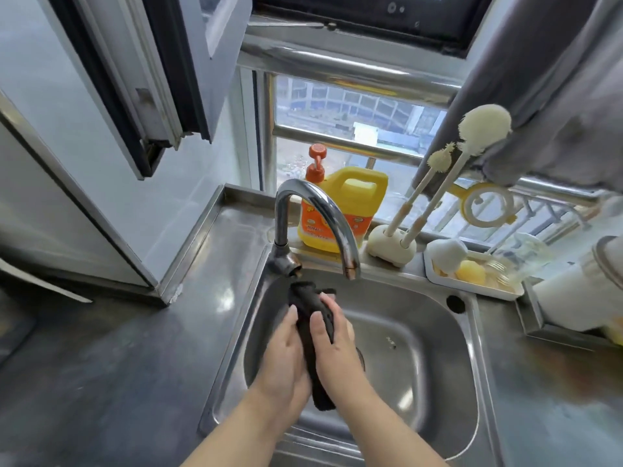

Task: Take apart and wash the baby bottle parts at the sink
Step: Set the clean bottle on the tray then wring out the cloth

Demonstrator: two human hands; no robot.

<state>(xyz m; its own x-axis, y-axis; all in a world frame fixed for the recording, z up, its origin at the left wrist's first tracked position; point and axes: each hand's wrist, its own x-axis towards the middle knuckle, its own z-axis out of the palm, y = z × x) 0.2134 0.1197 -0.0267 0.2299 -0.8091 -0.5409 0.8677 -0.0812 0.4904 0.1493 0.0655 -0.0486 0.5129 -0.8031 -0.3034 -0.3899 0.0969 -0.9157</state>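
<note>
We have both hands over the sink [448, 335], the left hand [283, 352] and the right hand [332, 342] pressed palm to palm around a dark cloth [312, 318], each grip closed on it with fingers wrapped over the fabric. The cloth looks soft, limp and probably wet, so it should wring easily. The baby bottle parts lie farther off in a white tray [472, 284] on the worktop right of the tap [317, 214]: clear pieces, light, hard and likely slippery when soapy, best held by their rims. Behind stand two bottle brushes [435, 197] and a yellow soap jug [340, 210]; its orange label is too blurred to read.
</note>
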